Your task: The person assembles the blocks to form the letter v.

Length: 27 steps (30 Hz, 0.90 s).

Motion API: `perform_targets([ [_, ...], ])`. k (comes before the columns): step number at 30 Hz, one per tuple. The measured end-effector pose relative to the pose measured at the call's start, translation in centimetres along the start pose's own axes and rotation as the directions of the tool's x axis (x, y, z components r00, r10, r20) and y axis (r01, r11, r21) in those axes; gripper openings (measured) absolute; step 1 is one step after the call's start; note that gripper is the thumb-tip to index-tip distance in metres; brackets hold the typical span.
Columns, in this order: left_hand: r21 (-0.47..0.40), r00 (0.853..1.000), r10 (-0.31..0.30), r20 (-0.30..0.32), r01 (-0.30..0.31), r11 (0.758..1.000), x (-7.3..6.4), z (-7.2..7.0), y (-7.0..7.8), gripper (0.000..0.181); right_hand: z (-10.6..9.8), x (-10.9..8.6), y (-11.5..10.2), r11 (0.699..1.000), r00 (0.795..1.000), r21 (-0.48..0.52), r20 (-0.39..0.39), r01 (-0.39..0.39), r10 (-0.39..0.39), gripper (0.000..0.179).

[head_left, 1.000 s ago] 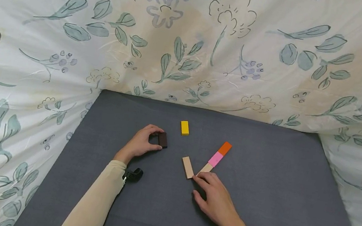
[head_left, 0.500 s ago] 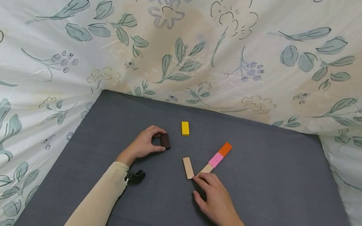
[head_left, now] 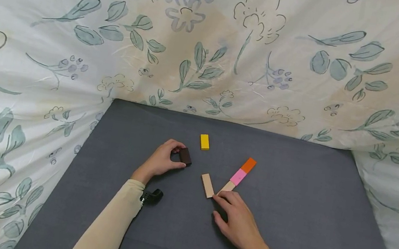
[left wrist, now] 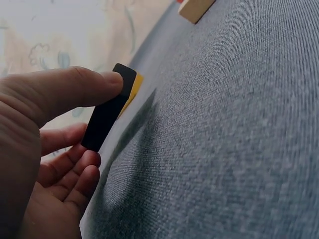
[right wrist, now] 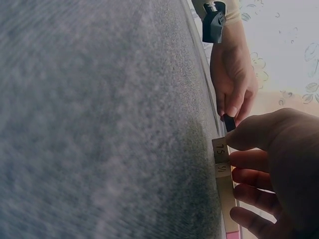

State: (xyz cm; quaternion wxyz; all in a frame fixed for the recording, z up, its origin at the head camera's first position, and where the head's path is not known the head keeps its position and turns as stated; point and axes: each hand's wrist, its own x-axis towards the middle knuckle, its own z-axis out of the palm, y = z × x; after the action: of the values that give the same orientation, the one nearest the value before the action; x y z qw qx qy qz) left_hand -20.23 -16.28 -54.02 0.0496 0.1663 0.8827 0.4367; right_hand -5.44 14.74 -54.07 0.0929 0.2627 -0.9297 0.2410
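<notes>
Between thumb and fingertips my left hand (head_left: 158, 159) pinches a dark brown block (head_left: 185, 157) near the table; the left wrist view shows this block (left wrist: 110, 107) tilted, its shadow on the cloth. My right hand (head_left: 238, 218) has relaxed fingers, fingertips right at the near ends of two plain wooden blocks. One wooden block (head_left: 207, 185) angles to the left. The other wooden block (head_left: 227, 187) leads into a pink block (head_left: 238, 177) and an orange block (head_left: 249, 165), forming a slanted row. The right wrist view shows block ends marked 75 (right wrist: 220, 148) and 50 (right wrist: 223, 170).
A yellow block (head_left: 204, 142) lies alone farther back, beyond the dark brown one. Dark grey cloth (head_left: 305, 218) covers the table. Floral curtains (head_left: 210, 48) hang behind it and on both sides.
My left hand has moved slightly to the right with the dark brown block, closer to the wooden blocks, and the block has turned a little. My right hand and the other blocks stay put.
</notes>
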Motion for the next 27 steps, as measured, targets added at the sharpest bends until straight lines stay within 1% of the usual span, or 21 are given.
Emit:
perform_targets([
  [5,-0.001,1.0,0.01,-0.001,-0.01,1.0,-0.1,0.1,0.2,0.057,0.1,0.0,0.0,1.0,1.0,-0.003,-0.001,0.005,-0.005,0.043],
  [14,0.012,1.0,0.007,0.009,-0.007,1.0,0.1,0.6,0.7,0.058,-0.1,0.1,0.0,1.0,1.0,-0.003,0.01,-0.003,0.003,0.043],
  [22,0.024,1.0,-0.001,0.019,0.0,1.0,0.3,1.3,1.2,0.057,-0.1,0.1,0.0,1.0,1.0,-0.011,0.003,0.003,-0.003,0.043],
  [27,0.011,1.0,-0.003,0.018,0.003,1.0,0.0,1.9,1.7,0.057,-0.2,-0.1,-0.2,1.0,1.0,-0.003,0.01,-0.001,0.001,0.043],
])
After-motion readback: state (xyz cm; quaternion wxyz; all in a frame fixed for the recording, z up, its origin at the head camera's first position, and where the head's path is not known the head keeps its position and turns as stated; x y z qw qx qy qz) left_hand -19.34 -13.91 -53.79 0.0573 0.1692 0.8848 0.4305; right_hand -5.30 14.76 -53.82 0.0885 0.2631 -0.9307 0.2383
